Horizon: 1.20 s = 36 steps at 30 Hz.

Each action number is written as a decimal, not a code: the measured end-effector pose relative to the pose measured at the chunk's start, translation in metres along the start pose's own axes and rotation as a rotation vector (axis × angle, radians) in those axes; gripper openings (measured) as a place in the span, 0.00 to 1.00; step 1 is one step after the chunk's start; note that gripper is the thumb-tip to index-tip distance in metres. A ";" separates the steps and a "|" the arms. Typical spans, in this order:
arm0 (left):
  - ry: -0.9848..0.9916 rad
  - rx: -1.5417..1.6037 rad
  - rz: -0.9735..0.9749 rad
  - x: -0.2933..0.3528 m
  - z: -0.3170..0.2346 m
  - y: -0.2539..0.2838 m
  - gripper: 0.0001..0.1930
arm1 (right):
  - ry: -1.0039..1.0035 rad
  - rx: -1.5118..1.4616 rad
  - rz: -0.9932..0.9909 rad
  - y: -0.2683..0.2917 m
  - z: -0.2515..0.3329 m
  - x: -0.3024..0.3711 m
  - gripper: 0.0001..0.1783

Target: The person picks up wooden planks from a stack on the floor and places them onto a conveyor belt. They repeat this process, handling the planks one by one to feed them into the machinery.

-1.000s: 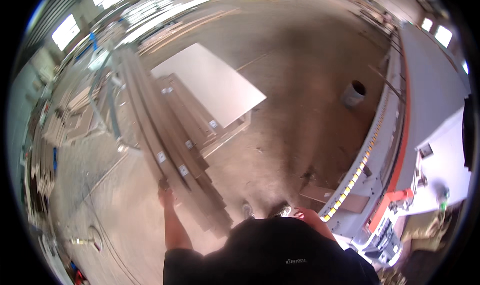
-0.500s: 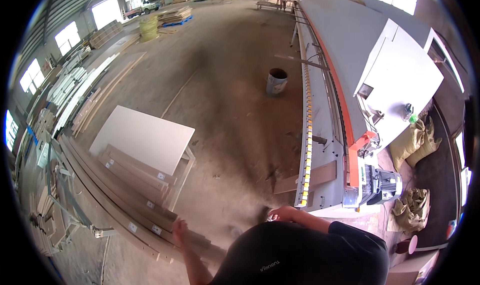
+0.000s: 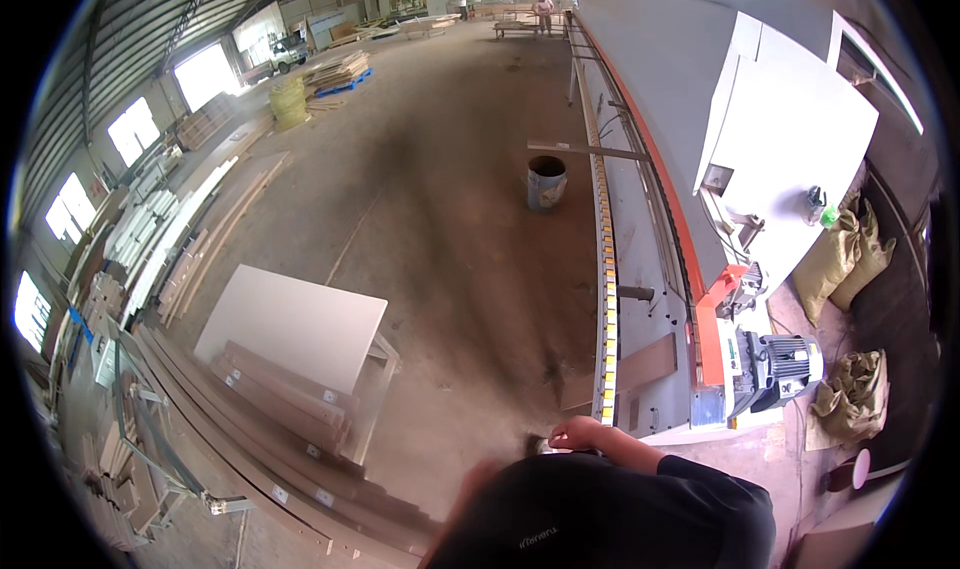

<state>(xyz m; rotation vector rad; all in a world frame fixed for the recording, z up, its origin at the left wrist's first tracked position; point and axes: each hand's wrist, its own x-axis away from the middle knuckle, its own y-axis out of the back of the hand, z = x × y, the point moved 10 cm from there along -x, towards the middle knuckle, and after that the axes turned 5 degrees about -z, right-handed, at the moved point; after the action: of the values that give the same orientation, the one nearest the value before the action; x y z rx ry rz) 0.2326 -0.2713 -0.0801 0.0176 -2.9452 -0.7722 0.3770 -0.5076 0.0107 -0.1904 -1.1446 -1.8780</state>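
Note:
My right hand (image 3: 578, 433) is in front of my body, close to the near end of a long grey machine (image 3: 650, 369). Its fingers are closed around a small thing with a pale part and a dark, blurred end (image 3: 536, 445), whose kind I cannot make out. My left hand (image 3: 482, 477) is smeared by motion and partly hidden against my dark shirt, so its fingers do not show clearly. Nearest to it are long brown boards (image 3: 290, 459) with small white labels, stacked to my left. A white panel (image 3: 300, 319) lies beyond shorter brown boards on a stand.
The machine carries an orange strip, a row of yellow pads and a motor (image 3: 785, 369). A brown board (image 3: 640, 369) juts from its side. A metal drum (image 3: 546, 185) stands ahead on the floor. Sacks (image 3: 850, 399) lie at right. Two people are far off.
My left hand has drawn away from the long brown boards toward my body. The right hand keeps its closed grip. The view has tilted upward, showing more of the far hall.

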 end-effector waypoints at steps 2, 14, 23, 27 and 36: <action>-0.008 0.002 0.018 -0.005 -0.005 -0.013 0.20 | -0.001 -0.056 -0.062 0.011 -0.015 -0.010 0.23; 0.006 -0.493 0.047 -0.054 -0.065 -0.010 0.21 | 0.060 -0.143 -0.183 0.077 -0.064 -0.049 0.23; 0.231 -0.477 0.131 -0.069 -0.069 -0.001 0.20 | 0.113 -0.183 -0.198 0.088 -0.064 -0.051 0.24; 0.307 -0.486 0.184 -0.070 -0.066 0.003 0.20 | 0.077 -0.189 -0.262 0.095 -0.071 -0.051 0.23; 0.434 -0.503 0.297 -0.060 -0.075 0.023 0.20 | 0.046 -0.241 -0.548 0.146 -0.084 -0.039 0.14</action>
<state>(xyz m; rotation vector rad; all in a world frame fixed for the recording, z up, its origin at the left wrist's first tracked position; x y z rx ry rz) 0.2997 -0.2855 -0.0094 -0.2480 -2.2190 -1.2446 0.5350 -0.5729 0.0360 0.0412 -0.9995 -2.4917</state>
